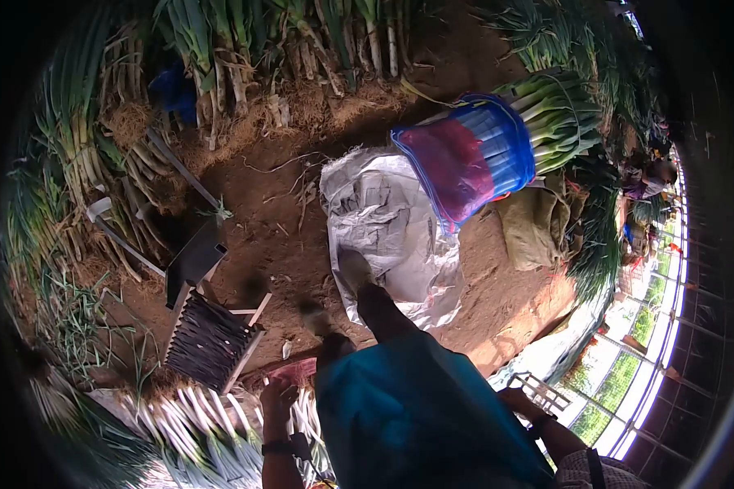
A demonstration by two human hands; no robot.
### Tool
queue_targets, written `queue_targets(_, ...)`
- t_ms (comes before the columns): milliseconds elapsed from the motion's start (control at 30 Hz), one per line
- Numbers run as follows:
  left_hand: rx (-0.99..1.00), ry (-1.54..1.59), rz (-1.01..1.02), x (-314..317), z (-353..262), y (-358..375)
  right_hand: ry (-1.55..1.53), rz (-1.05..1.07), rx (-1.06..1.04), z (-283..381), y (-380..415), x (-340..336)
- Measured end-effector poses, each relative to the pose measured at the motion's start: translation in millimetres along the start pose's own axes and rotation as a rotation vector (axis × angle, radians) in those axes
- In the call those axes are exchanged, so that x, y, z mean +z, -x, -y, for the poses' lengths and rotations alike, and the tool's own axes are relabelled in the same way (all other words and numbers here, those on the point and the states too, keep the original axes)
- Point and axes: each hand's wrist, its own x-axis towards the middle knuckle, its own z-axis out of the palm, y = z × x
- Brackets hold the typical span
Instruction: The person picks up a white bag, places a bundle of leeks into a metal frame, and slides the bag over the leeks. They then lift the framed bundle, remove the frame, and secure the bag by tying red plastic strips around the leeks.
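Observation:
My left hand (279, 395) hangs low beside my teal apron (383, 407), over a row of leeks (196, 420). Its dark fingers point towards a red piece of mesh or cloth (289, 372), which they overlap; I cannot tell whether they grip it. On the other side of the apron, my right hand (515, 399) hangs with its fingers loosely stretched and nothing seen in them. One of my feet (354, 269) is on a pale woven sack (375, 212) spread on the soil; the other foot (312, 316) is blurred.
A low seat with dark woven strips (212, 338) stands left of my feet. Upright leek bundles (220, 57) line the far side. A blue-edged clear bag (481, 155) of leeks lies beyond the sack, beside a tan sack (534, 224). People (656, 178) are at far right.

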Motion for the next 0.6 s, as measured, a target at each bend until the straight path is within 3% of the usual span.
queue_targets(33, 0.008, -0.017, -0.074, 5, -8, 15, -0.147, -0.009, 0.029, 11, -5, 14)
queue_targets(100, 0.092, -0.158, -0.004, 7, -30, 21, -0.431, -0.009, 0.108, 24, 3, 41)
queue_targets(133, 0.137, -0.221, 0.038, 17, -45, 16, -0.194, -0.038, -0.116, 26, 4, 46)
queue_targets(200, 0.264, -0.327, 0.041, 61, -80, 28, -0.322, 0.214, 0.005, 8, -3, 58)
queue_targets(233, 0.306, -0.377, 0.059, 83, -96, 39, -0.553, 0.204, 0.249, 34, 12, 34)
queue_targets(300, 0.351, -0.471, 0.091, 108, -105, 45, -0.612, 0.074, 0.212, 9, 7, 27)
queue_targets(333, 0.361, -0.518, 0.098, 113, -102, 44, -0.705, -0.003, 0.354, 9, 6, 13)
queue_targets(400, 0.410, -0.579, 0.224, 105, -79, 17, -0.797, -0.103, 0.335, -25, -11, 3)
queue_targets(467, 0.788, -1.897, 0.221, 125, -72, 7, -0.869, -0.246, 0.339, -17, -8, -26)
queue_targets(533, 0.463, -0.925, 0.105, 116, -15, -39, -0.835, -0.272, 0.337, -29, -18, -37)
queue_targets(600, 0.682, -1.156, 0.053, 140, 8, -61, -0.718, -0.290, 0.293, -30, -25, -48)
